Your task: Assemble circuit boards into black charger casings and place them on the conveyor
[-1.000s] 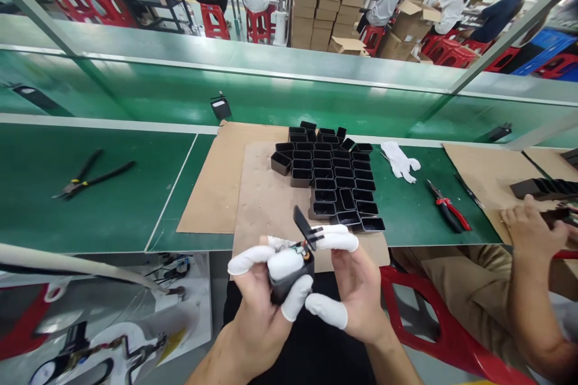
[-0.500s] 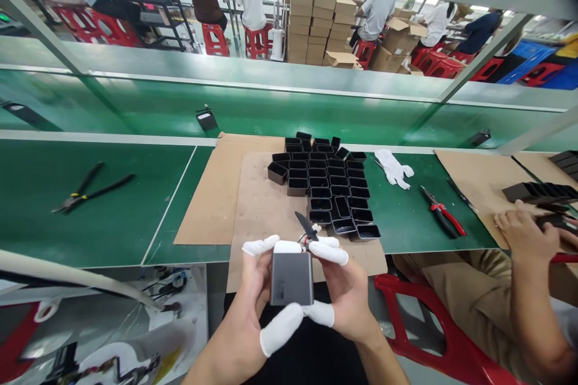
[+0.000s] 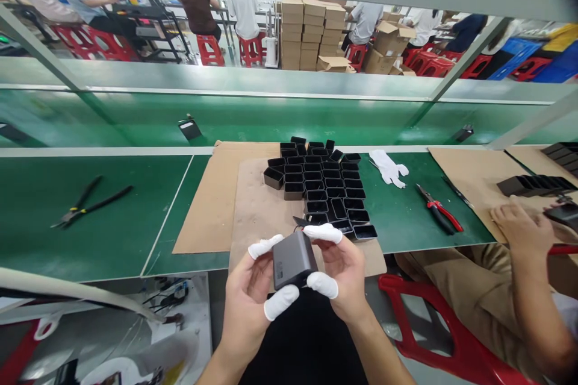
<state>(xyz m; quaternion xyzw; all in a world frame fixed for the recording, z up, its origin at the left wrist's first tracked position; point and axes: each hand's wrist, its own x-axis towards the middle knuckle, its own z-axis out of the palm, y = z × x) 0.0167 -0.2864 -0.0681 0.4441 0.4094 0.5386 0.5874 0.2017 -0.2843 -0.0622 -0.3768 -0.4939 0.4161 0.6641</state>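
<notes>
A dark grey box-shaped plastic case (image 3: pixel 293 259) is held between both hands, tilted, just off the front edge of the bench. My left hand (image 3: pixel 253 288) grips its left side, with white fingertip covers on thumb and finger. On the right side, my right hand (image 3: pixel 341 270) pinches it the same way, also with white fingertip covers. A dark piece with thin wire shows at its far end, partly hidden by my fingers. Beyond it, many open black cases (image 3: pixel 313 177) stand packed together on brown cardboard (image 3: pixel 253 204).
Yellow-marked black pliers (image 3: pixel 88 204) lie at left. A white glove (image 3: pixel 389 167), red-handled pliers (image 3: pixel 439 210) and a thin black tool (image 3: pixel 457 192) lie right. A co-worker's hands (image 3: pixel 521 225) work at far right, beside a red stool (image 3: pixel 422 319). Small black units (image 3: pixel 189 128) sit on the green strip behind.
Both hands have turned and tilted the case, so its right side now shows. The white piece at its far end is no longer visible. The camera view has shifted slightly.
</notes>
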